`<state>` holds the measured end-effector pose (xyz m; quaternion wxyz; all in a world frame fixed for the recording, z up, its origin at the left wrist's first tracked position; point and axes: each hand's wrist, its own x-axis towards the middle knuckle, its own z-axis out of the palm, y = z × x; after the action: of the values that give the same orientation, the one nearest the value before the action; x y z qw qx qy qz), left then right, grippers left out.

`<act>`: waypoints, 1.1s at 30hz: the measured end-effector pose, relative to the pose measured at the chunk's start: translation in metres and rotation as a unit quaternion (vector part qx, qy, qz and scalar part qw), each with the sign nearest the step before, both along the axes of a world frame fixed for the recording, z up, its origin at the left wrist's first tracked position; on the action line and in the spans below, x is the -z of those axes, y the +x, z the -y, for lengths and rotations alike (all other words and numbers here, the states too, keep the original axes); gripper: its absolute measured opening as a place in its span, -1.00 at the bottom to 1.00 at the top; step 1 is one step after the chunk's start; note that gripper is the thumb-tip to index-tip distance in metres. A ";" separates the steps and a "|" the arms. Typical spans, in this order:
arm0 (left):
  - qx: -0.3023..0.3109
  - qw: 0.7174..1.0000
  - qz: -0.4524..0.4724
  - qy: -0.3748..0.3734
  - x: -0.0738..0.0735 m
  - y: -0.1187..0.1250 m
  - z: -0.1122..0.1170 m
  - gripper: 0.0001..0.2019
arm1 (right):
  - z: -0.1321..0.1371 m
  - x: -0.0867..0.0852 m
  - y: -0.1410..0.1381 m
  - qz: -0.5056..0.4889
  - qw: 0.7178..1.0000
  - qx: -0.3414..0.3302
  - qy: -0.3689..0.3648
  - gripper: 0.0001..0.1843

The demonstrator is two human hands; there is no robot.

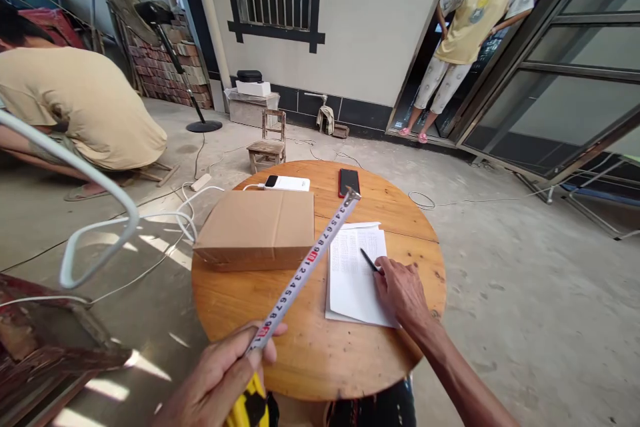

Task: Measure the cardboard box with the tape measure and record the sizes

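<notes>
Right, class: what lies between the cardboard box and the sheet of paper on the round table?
In the head view, the tape measure blade, held by the left hand, crosses that gap above the bare table.

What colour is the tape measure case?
The tape measure case is yellow and black, best in the head view.

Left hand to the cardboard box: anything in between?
Nothing visible. Only bare table lies between the left hand and the cardboard box. The tape blade it holds passes the box's right edge; the right hand holds a pen on the paper beyond.
</notes>
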<state>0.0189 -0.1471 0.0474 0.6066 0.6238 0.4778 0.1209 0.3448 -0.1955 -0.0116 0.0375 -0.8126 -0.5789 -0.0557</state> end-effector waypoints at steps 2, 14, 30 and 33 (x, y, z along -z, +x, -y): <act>0.029 0.999 0.024 -0.015 -0.005 0.021 0.001 -0.63 | 0.004 -0.001 0.003 0.002 1.000 -0.016 -0.010 -0.80; 0.154 0.978 0.124 -0.063 -0.030 0.102 0.000 -0.74 | 0.015 0.010 0.000 -0.009 0.999 -0.053 -0.002 -0.77; 0.025 0.967 0.158 -0.197 0.050 0.102 -0.026 -0.83 | 0.094 -0.016 0.043 -0.585 0.794 0.068 0.153 -0.66; 0.028 0.970 0.156 -0.182 0.054 0.099 -0.029 -0.82 | 0.095 -0.021 0.037 -0.651 0.739 0.027 0.173 -0.67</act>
<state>0.1176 -0.1180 -0.0071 0.7802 0.4894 0.3736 0.1100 0.3814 -0.2906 0.0095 0.5439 -0.6459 -0.3712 0.3863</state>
